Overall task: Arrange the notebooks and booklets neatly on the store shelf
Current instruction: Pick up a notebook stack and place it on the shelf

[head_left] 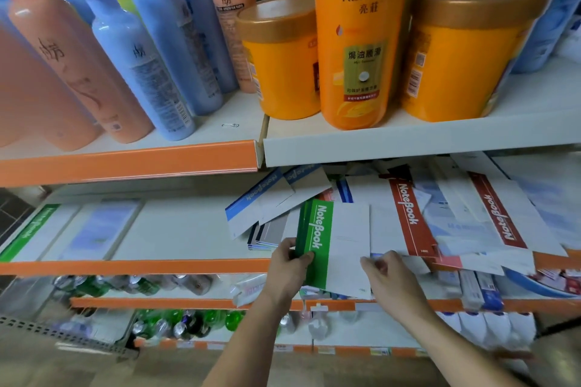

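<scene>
**A:** The left hand (290,264) has hold of the green-banded white notebooks (316,242). Its thumb is pressed on the green band and its fingers are wrapped round the back in a firm grasp.

**B:** Where is the bundle sitting?

**A:** At the front of the white middle shelf (188,229), standing nearly upright. Its lower end hangs out past the orange edge strip (135,267).

**B:** How many notebooks are in it?

**A:** I can't count them. A few green edges show on its left side, and the rest are hidden behind the front cover.

**B:** And the right hand (386,276)?

**A:** Its fingers are curled at the bundle's lower right corner, but it's blurred. I cannot tell whether they're pinching that cover, the loose sheets under it, or nothing.

**B:** What about the pile behind?

**A:** It's a jumble. The red-banded white notebooks (408,217) lie slanted to the right, overlapping each other. The blue-banded white notebooks (248,201) are fanned out just behind the bundle. The far ends of both run under the upper shelf board (408,141) and out of sight.

**B:** And the left end of the shelf?

**A:** A green-banded notebook lying flat (28,232) is cut off by the frame edge. Beside it is a pale blue booklet (97,229), and its print is too soft to read.

**B:** Up top?

**A:** A tall orange plastic bottle (358,41) stands between two orange tubs with brown lids (283,63). Its cap is cropped away.
</scene>
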Action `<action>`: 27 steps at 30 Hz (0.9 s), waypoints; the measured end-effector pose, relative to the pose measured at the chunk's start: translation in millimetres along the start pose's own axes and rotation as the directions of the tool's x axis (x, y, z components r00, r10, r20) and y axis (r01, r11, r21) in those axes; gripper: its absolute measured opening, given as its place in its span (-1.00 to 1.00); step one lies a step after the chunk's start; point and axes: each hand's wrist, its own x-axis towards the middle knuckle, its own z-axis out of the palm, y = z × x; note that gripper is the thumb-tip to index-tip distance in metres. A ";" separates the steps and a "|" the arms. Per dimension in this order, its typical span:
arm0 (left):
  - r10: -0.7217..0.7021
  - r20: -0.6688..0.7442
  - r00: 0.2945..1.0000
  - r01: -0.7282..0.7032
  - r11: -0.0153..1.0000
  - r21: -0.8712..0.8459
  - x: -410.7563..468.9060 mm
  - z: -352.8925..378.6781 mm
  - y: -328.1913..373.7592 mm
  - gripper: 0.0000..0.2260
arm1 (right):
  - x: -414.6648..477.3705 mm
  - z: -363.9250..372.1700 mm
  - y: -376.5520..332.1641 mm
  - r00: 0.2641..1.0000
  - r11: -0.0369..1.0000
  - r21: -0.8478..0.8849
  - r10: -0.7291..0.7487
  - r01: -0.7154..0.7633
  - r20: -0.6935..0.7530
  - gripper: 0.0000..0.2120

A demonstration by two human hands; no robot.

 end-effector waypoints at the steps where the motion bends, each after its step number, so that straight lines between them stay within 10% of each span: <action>1: 0.001 -0.004 1.000 -0.001 1.000 -0.013 -2.7 -6.3 -2.1 -0.81 | -3.1 2.8 -3.8 0.999 0.999 0.045 -0.024 0.026 -0.034 -0.76; 19: -0.005 0.153 0.988 0.043 0.968 -0.247 -65.0 -144.6 -43.2 -0.82 | -61.4 119.1 -58.0 0.999 0.919 0.393 -0.001 0.020 -0.048 -0.90; 27: 0.169 0.038 0.985 -0.160 0.973 -0.165 -66.7 -190.2 -46.1 -0.82 | -82.1 147.7 -89.9 0.994 0.890 0.446 -0.109 0.097 0.001 -0.58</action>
